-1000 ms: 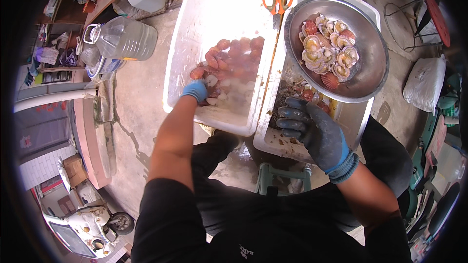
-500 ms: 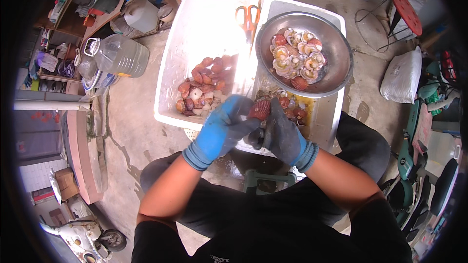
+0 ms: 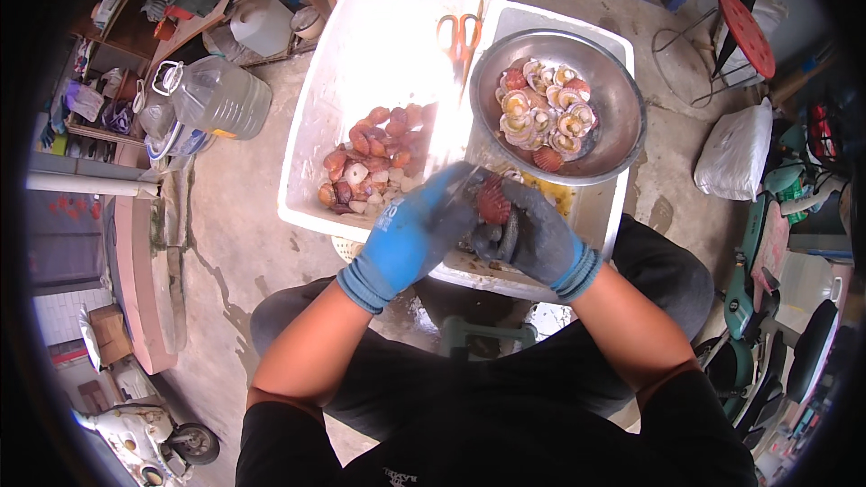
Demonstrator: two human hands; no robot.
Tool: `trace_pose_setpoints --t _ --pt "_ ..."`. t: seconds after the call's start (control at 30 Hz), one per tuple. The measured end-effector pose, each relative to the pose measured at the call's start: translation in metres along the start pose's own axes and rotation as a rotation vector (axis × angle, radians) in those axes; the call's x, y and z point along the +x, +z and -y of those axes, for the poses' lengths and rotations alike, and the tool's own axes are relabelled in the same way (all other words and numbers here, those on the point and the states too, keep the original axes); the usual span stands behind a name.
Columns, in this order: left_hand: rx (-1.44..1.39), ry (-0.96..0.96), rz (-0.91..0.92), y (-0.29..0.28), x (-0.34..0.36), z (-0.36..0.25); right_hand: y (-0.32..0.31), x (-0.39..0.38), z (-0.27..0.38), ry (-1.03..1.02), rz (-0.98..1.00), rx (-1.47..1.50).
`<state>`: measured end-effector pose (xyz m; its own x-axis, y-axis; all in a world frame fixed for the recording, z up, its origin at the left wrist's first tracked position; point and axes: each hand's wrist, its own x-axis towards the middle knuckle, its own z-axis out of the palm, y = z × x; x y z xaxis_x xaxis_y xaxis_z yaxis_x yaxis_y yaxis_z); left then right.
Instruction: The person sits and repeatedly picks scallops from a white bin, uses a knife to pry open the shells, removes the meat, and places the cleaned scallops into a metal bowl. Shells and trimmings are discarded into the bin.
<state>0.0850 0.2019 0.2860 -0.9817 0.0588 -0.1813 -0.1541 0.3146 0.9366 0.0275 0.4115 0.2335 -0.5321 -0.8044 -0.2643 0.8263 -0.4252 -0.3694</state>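
Update: 1 s ago L hand was down in the L box, R hand apart over the R one. Now both gloved hands are together at mid, w/ one red scallop (image 3: 493, 202) b/w them, over the near end of the R foam box (image 3: 595, 203). Vs 0.5 s ago the shell is turned more upright & hands sit closer.

R hand (image 3: 548, 234): fingers curled, narrow, holding scallop from its R side. L hand (image 3: 415, 225): fingers blurred, up against shell's L side; can't tell if gripping or just bracing. Can't tell re any tool in either hand either, too dark.

Meaning (my read): pick from the L box is done, this pc is at the two-hand stage, not yet in the steel bowl (image 3: 609, 117). Bowl pile of opened scallops (image 3: 546, 108) looks same as before, so no new one added.

Supply OK: lots of red scallops (image 3: 370, 146) left in L foam box (image 3: 334, 54), some pale pcs at near end. Orange-handled scissors (image 3: 459, 41) at far end b/w boxes, unused rn.
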Motion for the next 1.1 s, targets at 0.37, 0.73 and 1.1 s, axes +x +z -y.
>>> trace_pose_setpoints --t 0.37,0.73,1.1 --pt "0.537 0.381 -0.040 0.021 -0.012 0.021 -0.014 0.013 -0.003 -0.280 -0.200 0.207" --pt "0.240 0.323 -0.004 0.028 -0.010 0.018 -0.004 0.003 0.005 -0.233 -0.160 0.164" --pt "0.314 0.257 -0.032 0.022 -0.011 0.018 0.005 0.002 0.005 -0.194 -0.133 0.071"
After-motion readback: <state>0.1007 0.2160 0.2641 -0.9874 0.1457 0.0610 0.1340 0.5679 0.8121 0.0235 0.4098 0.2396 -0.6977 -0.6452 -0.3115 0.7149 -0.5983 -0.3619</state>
